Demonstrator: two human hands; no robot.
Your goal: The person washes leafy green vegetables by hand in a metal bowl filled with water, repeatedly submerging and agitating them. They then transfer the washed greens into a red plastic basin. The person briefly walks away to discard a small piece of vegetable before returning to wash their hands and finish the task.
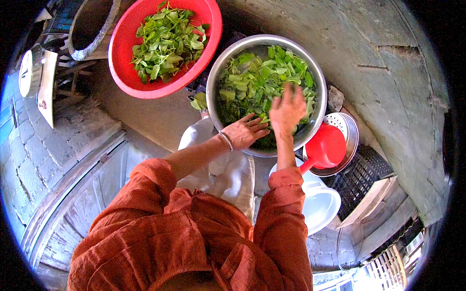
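A round metal basin [211, 92] holds water and many loose green leaves [264, 72]. Over the near rim reaches my left hand [246, 132], a bangle on its wrist, with fingers stretched out flat at the edge of the leaves. My right hand [288, 110] is above the leaves at the basin's right side, its fingers spread and slightly blurred by motion. Neither hand visibly grips anything. Up and to the left of the basin, a red plastic basin [121, 63] contains a heap of more green leaves [170, 43].
Right of the metal basin lie a red dipper [326, 145], a metal colander [350, 127], a white plastic tub [323, 208] and a black crate [357, 179]. A grey wall [378, 72] rises behind. A kitchen scale [36, 72] stands far left. One leaf bunch [198, 102] lies between the basins.
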